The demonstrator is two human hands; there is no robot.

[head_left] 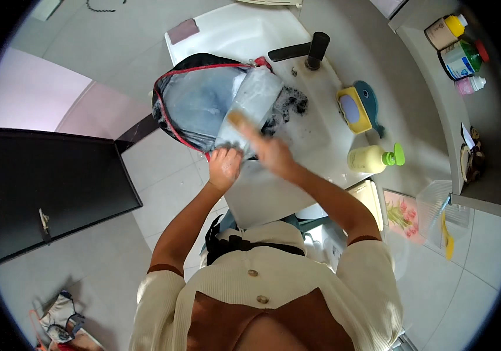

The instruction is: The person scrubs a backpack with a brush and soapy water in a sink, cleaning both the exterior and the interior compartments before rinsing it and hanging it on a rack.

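An opened dark bag with red trim and a grey-white lining (195,102) lies across the white sink (280,196). Suds cover its folded-over pale flap (257,93). My left hand (225,167) is closed on the near edge of this flap. My right hand (274,155), blurred by motion, grips a brush with a light brown, wood-like body (237,120) against the soapy flap. The brush's bristles cannot be made out. Dark wet fabric with foam (288,105) shows to the right of the flap, in the basin.
A black faucet (315,52) rises at the sink's far right. On its right ledge stand a yellow and blue whale-shaped soap dish (359,108) and a pale yellow pump bottle (370,158) with a green top. Several bottles (461,58) occupy a shelf at right. A black door (57,193) is at left.
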